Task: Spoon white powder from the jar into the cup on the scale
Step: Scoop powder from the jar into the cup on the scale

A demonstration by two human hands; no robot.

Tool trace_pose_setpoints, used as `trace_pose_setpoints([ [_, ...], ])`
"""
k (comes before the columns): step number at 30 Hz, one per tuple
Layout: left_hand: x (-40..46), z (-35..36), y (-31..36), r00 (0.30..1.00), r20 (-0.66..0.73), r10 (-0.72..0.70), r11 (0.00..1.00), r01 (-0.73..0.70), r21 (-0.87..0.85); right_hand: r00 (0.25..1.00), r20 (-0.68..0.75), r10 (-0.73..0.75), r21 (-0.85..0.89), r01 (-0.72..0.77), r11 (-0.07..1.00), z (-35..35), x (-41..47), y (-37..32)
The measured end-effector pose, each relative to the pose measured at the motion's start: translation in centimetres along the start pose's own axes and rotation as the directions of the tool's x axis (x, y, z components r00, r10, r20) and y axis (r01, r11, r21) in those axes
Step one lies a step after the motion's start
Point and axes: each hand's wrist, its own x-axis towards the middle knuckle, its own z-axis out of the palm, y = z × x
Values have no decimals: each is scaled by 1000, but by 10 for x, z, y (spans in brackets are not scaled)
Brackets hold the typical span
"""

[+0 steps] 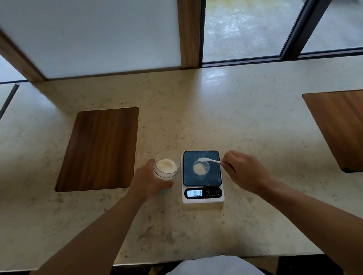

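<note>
A clear jar (pixel 167 166) with white powder inside stands left of the scale, and my left hand (pixel 150 181) is wrapped around its side. The small scale (pixel 201 176) has a dark platform and a lit display. On the platform sits a small clear cup (pixel 201 168) with a mound of powder in its bottom. My right hand (pixel 244 171) pinches the handle of a white spoon (pixel 208 160). The spoon's bowl hovers over the cup's far rim.
The stone counter (pixel 241 112) has two inset wooden panels, one at the left (pixel 100 148) and one at the far right (pixel 351 129). Windows and wooden posts rise behind the counter. The counter's near edge runs just in front of my body.
</note>
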Motion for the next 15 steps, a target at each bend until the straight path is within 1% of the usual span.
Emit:
trace_pose_setpoints([
  [3, 1, 0, 2, 1000, 8, -3, 1000, 2, 15, 999, -18, 31, 25, -30, 999, 0, -1, 0],
  [8, 0, 3, 3, 1000, -6, -6, 1000, 6, 17, 978, -56, 199, 126, -191, 973, 0, 1, 0],
  [10, 0, 5, 4, 1000, -4, 1, 1000, -1, 16, 955, -65, 289, 200, -271, 942, 0, 3, -1],
  [13, 1, 6, 7, 1000, 3, 7, 1000, -7, 14, 891, -58, 450, 307, -413, 857, -1, 9, -4],
  [15, 1, 7, 9, 1000, 3, 22, 1000, -23, 18, 858, -45, 511, 380, -459, 803, -3, 13, -7],
])
